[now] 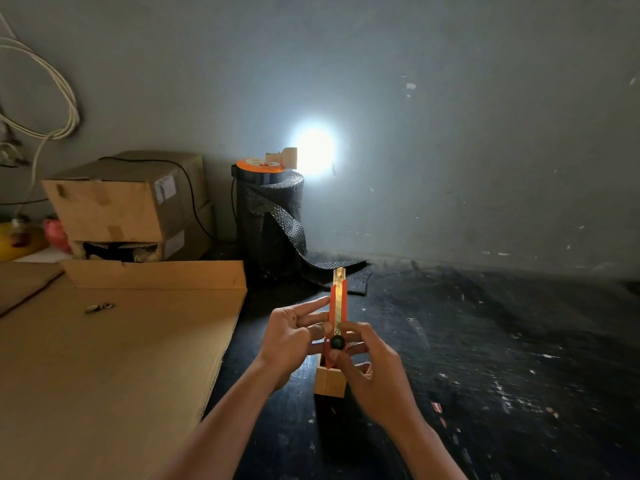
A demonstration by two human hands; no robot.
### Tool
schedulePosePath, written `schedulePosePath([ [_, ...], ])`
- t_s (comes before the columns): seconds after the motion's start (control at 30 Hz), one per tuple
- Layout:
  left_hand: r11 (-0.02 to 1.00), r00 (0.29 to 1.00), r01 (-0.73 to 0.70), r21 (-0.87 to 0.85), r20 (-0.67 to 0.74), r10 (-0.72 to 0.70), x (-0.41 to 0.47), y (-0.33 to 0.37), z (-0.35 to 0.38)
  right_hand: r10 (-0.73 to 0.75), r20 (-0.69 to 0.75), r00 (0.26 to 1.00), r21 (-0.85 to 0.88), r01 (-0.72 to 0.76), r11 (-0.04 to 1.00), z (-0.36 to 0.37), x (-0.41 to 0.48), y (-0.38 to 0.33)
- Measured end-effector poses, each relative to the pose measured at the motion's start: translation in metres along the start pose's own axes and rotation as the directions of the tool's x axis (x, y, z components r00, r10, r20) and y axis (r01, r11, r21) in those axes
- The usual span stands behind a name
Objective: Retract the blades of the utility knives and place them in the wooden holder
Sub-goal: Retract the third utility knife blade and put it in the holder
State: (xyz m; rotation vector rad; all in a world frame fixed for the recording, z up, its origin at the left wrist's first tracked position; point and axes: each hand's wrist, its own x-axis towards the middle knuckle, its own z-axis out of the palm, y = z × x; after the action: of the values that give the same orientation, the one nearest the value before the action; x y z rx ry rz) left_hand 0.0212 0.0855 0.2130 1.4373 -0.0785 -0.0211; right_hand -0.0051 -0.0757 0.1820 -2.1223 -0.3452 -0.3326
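Orange utility knife held upright near the middle of the view, long slim plastic body with a metal blade sticking out toward 12 o'clock — segmented, shiny, catching the light. Round black knob low on the body. Left hand at 9 o'clock of the knife, thumb pressed to the body, other fingers loosely spread. Right hand at 4 o'clock, fingertips pinching the lower end around the knob. Directly below, at 6 o'clock, a small square-edged wooden holder of pale smooth wood, standing on a dark, scuffed, paint-flecked floor. Bottom tip of the knife looks just at the holder's opening; can't tell if it's inside. Flat corrugated cardboard sheet off at 9 o'clock, taped boxes at 10 — and a roll of black bubbly wrap at 12 with a glaring lamp on top.
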Motion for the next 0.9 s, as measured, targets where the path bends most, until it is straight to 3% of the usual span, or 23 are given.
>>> schedulePosePath([
  [0.3,1.000,1.000,-0.010,0.027,-0.022,0.010,-0.0020,-0.0051,0.0059,-0.001,-0.036,0.999,-0.030,0.000,1.000,0.0022,-0.0037,0.0032],
  [0.6,1.000,0.999,-0.014,0.017,-0.029,0.014,-0.0027,-0.0044,0.0052,-0.001,0.020,1.000,-0.041,0.001,0.999,-0.0012,-0.0033,0.0061],
  [0.9,1.000,1.000,0.002,-0.001,-0.023,-0.002,0.0001,-0.0070,0.0074,-0.005,0.009,1.000,0.037,0.005,0.999,-0.0050,-0.0025,0.0072],
])
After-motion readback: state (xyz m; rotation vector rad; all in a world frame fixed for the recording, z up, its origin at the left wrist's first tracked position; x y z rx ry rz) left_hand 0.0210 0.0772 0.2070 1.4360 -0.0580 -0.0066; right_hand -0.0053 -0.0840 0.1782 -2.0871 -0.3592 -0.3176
